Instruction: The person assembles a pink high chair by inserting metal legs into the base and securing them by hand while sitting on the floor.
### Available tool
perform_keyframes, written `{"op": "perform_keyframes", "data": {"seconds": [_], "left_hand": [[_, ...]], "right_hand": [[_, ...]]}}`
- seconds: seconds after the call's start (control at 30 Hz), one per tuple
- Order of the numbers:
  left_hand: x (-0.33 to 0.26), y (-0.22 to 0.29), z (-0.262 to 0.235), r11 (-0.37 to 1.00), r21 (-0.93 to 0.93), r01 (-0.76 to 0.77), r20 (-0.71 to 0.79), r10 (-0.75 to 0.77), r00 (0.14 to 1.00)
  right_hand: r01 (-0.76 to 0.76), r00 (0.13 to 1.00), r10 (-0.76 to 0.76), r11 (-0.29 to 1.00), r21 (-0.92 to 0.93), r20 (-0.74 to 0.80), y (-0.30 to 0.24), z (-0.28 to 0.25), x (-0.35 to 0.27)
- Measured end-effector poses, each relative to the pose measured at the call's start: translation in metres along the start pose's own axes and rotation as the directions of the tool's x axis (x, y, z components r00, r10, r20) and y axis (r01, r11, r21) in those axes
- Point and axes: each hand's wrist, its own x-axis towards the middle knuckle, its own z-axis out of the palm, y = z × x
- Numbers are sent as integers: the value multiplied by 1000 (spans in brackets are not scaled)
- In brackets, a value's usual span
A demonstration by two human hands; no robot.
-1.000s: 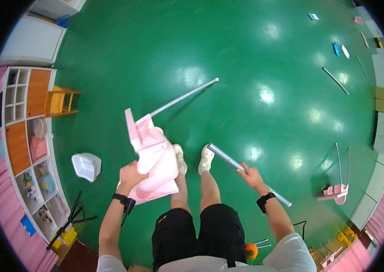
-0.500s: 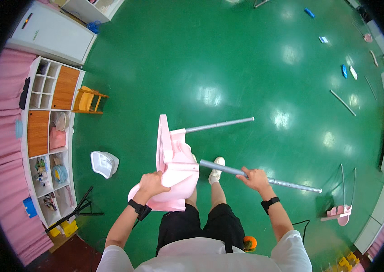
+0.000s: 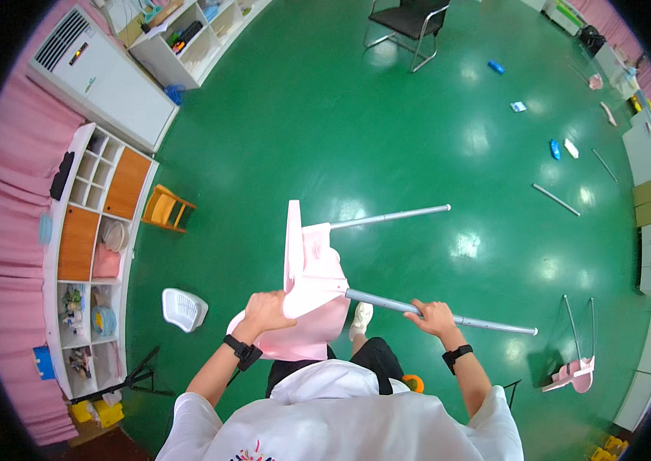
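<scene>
My left hand (image 3: 270,311) is closed on the edge of a large pink plastic piece (image 3: 314,323) held in front of my legs. One slim metal tube (image 3: 394,217) sticks out of its far side toward the right. My right hand (image 3: 434,317) is wrapped round a second grey metal tube (image 3: 494,326), thicker at its left part. That tube's left end meets the pink piece's right edge; how deep it sits there, I cannot tell. Both of my wrists carry black bands.
At the right lies a similar pink piece (image 3: 573,375) with two tubes. Loose tubes (image 3: 556,200) and small packets (image 3: 555,149) are scattered farther off. To my left stand a white basket (image 3: 184,310), a small wooden chair (image 3: 166,208) and shelves (image 3: 132,253). A black chair (image 3: 410,21) is at the back.
The right-hand tube's left end has come up to the pink piece's edge, where a small gap showed before. My view has tilted up, bringing the black chair into sight.
</scene>
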Motion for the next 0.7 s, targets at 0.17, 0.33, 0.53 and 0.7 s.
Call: {"op": "perform_keyframes", "data": {"seconds": [0.17, 0.33, 0.53, 0.7], "left_hand": [[-10, -1, -7, 997, -16, -77, -104, 75, 992], [-16, -3, -7, 986, -2, -166, -199, 162, 966], [-21, -3, 5, 985, -24, -173, -207, 165, 964], [-26, -3, -3, 992, -17, -129, -198, 123, 973]], "right_hand": [[16, 999, -19, 998, -56, -50, -13, -31, -10], [36, 997, -53, 969, -245, -64, -22, -58, -18], [55, 985, -113, 925, -377, -133, -31, -74, -21], [91, 981, -142, 937, -338, -130, -34, -72, -8]]}}
